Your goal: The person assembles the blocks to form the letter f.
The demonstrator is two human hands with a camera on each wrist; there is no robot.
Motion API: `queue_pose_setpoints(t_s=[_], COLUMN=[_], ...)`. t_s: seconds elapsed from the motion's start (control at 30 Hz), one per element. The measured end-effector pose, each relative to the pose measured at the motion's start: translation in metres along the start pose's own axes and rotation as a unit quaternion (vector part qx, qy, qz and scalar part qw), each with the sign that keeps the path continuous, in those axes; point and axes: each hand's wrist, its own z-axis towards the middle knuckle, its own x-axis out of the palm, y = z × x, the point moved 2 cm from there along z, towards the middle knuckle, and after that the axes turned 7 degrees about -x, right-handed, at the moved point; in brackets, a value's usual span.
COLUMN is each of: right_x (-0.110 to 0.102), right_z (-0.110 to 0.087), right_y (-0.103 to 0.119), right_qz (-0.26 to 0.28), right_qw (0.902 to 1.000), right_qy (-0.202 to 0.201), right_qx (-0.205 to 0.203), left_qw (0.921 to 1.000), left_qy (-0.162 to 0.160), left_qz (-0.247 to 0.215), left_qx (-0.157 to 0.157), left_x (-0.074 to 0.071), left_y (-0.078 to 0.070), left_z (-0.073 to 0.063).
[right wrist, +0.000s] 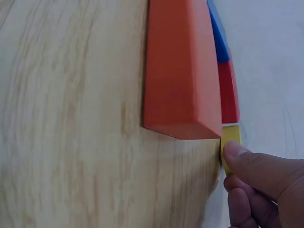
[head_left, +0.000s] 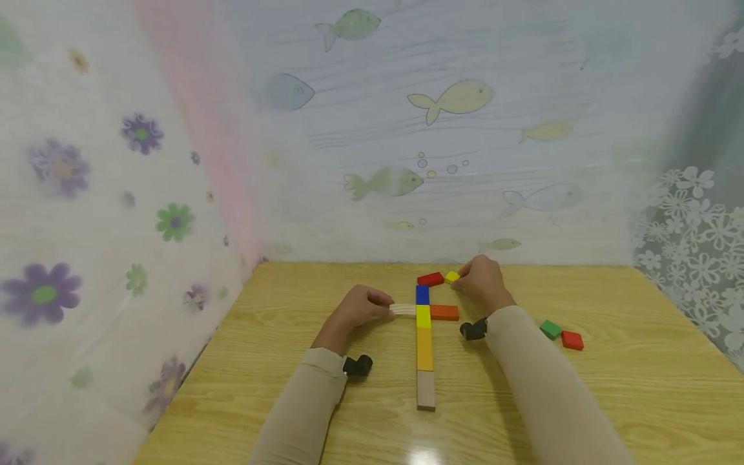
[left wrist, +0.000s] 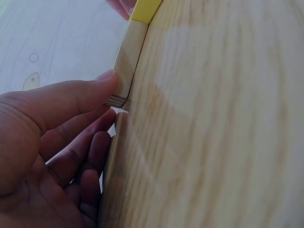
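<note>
My left hand (head_left: 358,306) pinches the outer end of a pale plain-wood block (head_left: 403,310); in the left wrist view the thumb lies on the block (left wrist: 129,59) near its end. That block's other end meets a yellow block (head_left: 423,316) in an upright row. Between thumb and fingers, my right hand (head_left: 484,281) holds a small yellow block (head_left: 452,277) beside a slanted red block (head_left: 431,279). In the right wrist view a narrow gap parts this yellow block (right wrist: 231,133) from the red one (right wrist: 228,90).
The row runs from a blue block (head_left: 422,295) through an amber block (head_left: 425,349) to a brownish block (head_left: 426,389). An orange block (head_left: 444,312) juts right from it. Green (head_left: 550,329) and red (head_left: 572,340) blocks lie by the right forearm. A fish-patterned sheet (head_left: 372,129) hangs behind the table.
</note>
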Motion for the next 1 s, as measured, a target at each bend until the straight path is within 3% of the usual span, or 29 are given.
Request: queue_pose_setpoints(t_s=[0.4,1.0], right_x=[0.0023,0.0049], right_z=[0.0011,0.0027], right_y=[-0.0013,-0.0011], right_qz=[-0.010,0.000], right_qw=[0.9999,0.9998], right_qy=[-0.004,0.014], right_qx=[-0.012,0.013], left_qw=[1.0000,0.9999], left_qy=[0.001,0.003], left_qz=[-0.001,0.002], left_qx=[-0.004,-0.010], left_x=[0.0010,0.0003], left_y=[-0.0011,-0.0022], left_z=[-0.0017,-0.0020])
